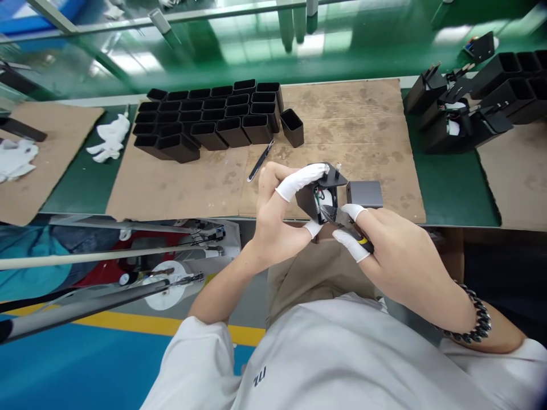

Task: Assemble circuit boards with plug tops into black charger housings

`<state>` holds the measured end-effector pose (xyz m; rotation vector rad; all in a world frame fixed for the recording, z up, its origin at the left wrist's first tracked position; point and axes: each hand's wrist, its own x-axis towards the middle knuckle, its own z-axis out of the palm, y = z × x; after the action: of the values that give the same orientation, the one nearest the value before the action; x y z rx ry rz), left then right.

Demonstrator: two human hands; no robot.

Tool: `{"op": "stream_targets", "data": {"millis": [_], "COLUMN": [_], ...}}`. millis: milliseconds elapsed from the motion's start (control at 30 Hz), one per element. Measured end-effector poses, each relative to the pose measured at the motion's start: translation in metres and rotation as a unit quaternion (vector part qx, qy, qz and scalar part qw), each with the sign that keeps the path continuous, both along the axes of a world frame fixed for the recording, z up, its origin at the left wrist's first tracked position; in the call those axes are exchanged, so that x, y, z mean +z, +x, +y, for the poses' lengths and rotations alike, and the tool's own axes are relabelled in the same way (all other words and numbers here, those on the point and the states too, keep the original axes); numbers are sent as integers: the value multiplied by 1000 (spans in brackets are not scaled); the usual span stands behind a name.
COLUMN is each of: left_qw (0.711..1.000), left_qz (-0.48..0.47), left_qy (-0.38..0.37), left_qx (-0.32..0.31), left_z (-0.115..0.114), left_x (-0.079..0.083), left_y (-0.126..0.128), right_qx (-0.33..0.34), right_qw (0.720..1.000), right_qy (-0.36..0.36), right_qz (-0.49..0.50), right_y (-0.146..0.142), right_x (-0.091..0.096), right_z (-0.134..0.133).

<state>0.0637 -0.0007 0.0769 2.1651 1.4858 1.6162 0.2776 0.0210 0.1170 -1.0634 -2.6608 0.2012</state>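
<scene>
My left hand, with white finger cots on its fingertips, is closed round a black plastic adapter housing. A black end plate with metal plug pins sits at the top of the housing, tilted away from the opening. White material and thin wires show inside. In my right hand, also wearing finger cots, is a tool that looks like pliers, with dark metal jaws and a black-and-yellow handle. Its tip points into the housing's opening; what it touches there is hard to make out. A grey box-shaped part lies beside my right fingers.
Several empty black housings stand in rows on the cardboard, with a single black housing apart. Tweezers lie in front. Partly assembled units stand at right; white gloves lie at left.
</scene>
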Motion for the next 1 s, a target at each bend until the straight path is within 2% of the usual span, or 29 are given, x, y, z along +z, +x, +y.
{"op": "stream_targets", "data": {"millis": [200,400,500,600,667,700,800,867,933,1000], "left_qw": [1000,991,977,958,948,946,953,958,955,949], "left_qz": [-15,109,201,281,314,317,230,105,-20,-121], "left_qy": [26,33,7,-22,-50,-69,-153,-187,-176,-144], "left_qx": [9,71,70,46,10,-16,-122,-192,-237,-254], "left_z": [7,2,-4,-7,-4,0,15,25,31,32], "left_x": [-13,-2,3,8,14,18,36,43,39,26], "left_y": [0,-2,-7,-12,-18,-21,-38,-49,-51,-41], "right_qx": [-29,-38,-42,-36,2,28,92,116,136,139], "right_qw": [998,995,990,966,928,894,753,678,642,648], "right_qy": [26,16,-62,-224,-369,-447,-636,-697,-712,-693], "right_qz": [-40,-92,-123,-122,-49,0,141,204,250,284], "right_y": [-4,-10,-14,-16,-14,-12,-5,-3,-5,-9], "right_x": [7,10,11,7,1,-2,-15,-24,-34,-42], "right_z": [-6,-2,9,25,35,40,47,47,45,41]}}
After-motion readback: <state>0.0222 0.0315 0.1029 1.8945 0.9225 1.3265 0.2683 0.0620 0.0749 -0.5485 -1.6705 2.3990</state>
